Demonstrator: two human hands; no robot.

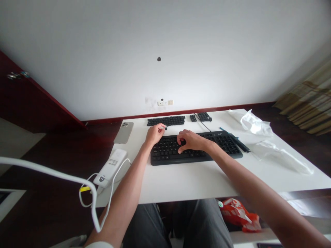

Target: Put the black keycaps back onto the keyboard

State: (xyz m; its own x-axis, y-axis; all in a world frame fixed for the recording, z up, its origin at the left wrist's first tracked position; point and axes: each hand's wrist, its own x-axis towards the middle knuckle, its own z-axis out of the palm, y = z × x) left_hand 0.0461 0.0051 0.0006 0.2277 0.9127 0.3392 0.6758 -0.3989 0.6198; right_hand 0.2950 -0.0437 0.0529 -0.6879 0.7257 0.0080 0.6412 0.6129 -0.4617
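Observation:
A black keyboard lies across the middle of a white table. My right hand rests on its keys left of centre, fingers curled down onto them. My left hand hovers just beyond the keyboard's top left corner, fingers pinched round a small black keycap. Behind it, rows of loose black keycaps sit near the table's far edge, with two smaller groups of keycaps to their right.
A phone lies face down at the far left. A white power bank with a white cable hangs at the left edge. Clear plastic wrapping and a dark tool lie at the right. An orange bag sits below the table.

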